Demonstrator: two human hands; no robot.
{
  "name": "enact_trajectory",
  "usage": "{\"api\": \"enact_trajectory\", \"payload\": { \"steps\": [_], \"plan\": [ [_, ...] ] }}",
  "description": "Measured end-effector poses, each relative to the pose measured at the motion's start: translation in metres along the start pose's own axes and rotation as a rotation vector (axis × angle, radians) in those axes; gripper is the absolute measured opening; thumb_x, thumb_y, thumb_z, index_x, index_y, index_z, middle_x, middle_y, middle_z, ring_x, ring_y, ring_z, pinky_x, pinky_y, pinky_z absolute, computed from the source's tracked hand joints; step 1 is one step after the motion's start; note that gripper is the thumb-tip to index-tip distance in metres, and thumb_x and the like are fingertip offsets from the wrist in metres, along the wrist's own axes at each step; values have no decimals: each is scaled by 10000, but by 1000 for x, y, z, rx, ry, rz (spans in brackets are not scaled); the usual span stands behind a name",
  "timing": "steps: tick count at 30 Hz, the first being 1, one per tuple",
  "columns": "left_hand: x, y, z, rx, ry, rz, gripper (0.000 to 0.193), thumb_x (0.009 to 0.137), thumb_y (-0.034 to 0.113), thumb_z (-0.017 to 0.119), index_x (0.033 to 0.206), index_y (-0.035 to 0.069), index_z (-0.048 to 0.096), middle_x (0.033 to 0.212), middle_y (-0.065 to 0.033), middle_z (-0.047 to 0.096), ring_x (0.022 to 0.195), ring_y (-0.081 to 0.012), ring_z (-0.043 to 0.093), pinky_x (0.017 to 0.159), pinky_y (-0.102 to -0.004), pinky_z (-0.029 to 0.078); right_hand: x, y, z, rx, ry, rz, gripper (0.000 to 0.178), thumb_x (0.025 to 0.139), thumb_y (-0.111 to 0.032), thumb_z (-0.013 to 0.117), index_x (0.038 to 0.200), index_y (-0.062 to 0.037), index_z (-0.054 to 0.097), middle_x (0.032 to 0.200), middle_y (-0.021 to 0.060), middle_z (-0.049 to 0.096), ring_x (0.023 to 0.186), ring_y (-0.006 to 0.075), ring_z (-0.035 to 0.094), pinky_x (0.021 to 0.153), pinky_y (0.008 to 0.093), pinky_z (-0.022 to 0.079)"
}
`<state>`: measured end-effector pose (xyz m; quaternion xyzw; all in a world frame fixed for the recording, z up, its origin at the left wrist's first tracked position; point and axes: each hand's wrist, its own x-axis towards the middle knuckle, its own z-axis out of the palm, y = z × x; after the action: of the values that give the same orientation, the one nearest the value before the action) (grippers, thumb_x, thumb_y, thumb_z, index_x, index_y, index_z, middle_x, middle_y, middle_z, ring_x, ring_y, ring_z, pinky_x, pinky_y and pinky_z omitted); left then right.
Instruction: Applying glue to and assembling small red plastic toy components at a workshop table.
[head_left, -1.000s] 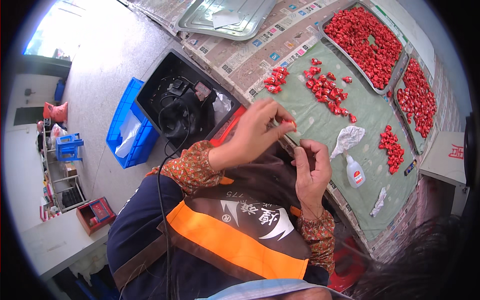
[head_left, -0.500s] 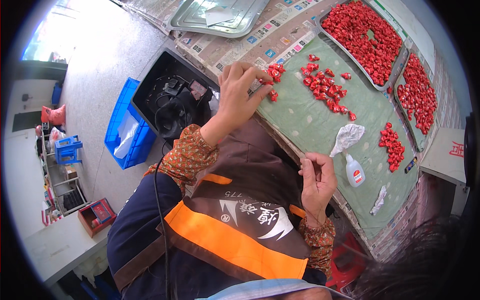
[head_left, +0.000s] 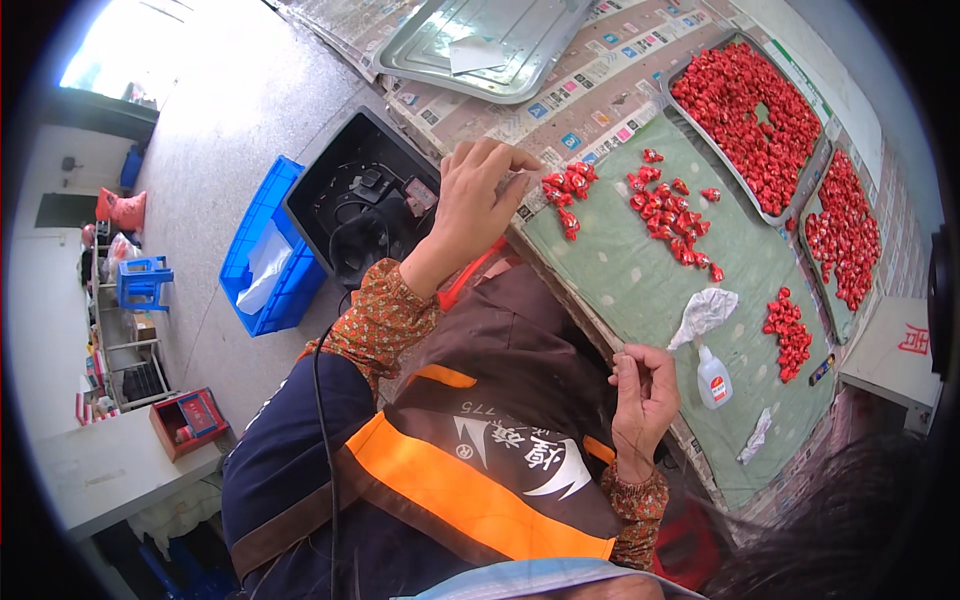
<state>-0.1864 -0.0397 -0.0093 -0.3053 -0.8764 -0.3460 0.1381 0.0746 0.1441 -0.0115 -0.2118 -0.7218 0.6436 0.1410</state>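
My left hand point(head_left: 480, 200) is raised at the near edge of the table, its fingers curled and thumb and forefinger close together. Whatever they hold is too small to make out. Just right of its fingertips lies a small cluster of glossy red pieces point(head_left: 570, 190) on a green cloth point(head_left: 600, 260). At the cloth's front edge my right hand point(head_left: 645, 400) is closed in a pinch; I cannot tell what is between thumb and forefinger. Beside it lie a crumpled white tissue point(head_left: 703, 316) and a small white squeeze bottle point(head_left: 713, 378). A larger group of red pieces point(head_left: 672, 220) sits mid-cloth.
A metal tray point(head_left: 675, 85) and a second tray point(head_left: 812, 285) of red pieces stand at the far right, near another red pile point(head_left: 787, 335). A bare metal tray point(head_left: 400, 55) lies at the back. Left on the floor are a black bin point(head_left: 310, 190) and a blue crate point(head_left: 240, 225).
The view has shifted, so the table sits lower and further right. My left hand has drawn slightly away from the small red cluster. My right hand stays pinched by the cloth's edge.
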Motion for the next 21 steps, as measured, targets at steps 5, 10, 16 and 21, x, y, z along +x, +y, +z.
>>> {"api": "enact_trajectory", "payload": {
  "steps": [5, 10, 16, 21],
  "plan": [
    [5, -1, -5, 21, -91, 65, 194, 886, 200, 690, 1077, 214, 718, 1013, -26, 629, 1050, -283, 540, 935, -428, 372, 2, -1, 4, -8, -11, -18, 114, 1005, -101, 635, 1078, -14, 625, 924, 30, 654, 787, 67, 609, 701, 220, 540],
    [11, 4, -4, 29, -146, 57, 217, 883, 222, 698, 1098, 228, 725, 1015, -22, 620, 1047, -268, 531, 944, -419, 363, 4, -2, 9, 13, 33, -48, 57, 978, -10, 629, 1032, 7, 621, 893, 36, 617, 695, 74, 563, 626, 213, 461],
    [10, 0, 3, 41, -117, 57, 222, 877, 255, 715, 1096, 225, 731, 999, -18, 611, 1033, -258, 524, 939, -409, 354, 3, -3, 10, 7, 33, -34, 64, 975, -5, 627, 1037, 10, 626, 897, 38, 619, 695, 71, 558, 624, 212, 460],
    [11, -2, 7, 54, -109, 61, 219, 866, 268, 727, 1076, 210, 706, 1009, -35, 602, 1045, -280, 542, 969, -446, 369, 3, -4, 10, -32, 36, -28, 62, 976, -8, 627, 1034, 15, 630, 906, 40, 621, 697, 73, 559, 625, 213, 460]
  ]
}}
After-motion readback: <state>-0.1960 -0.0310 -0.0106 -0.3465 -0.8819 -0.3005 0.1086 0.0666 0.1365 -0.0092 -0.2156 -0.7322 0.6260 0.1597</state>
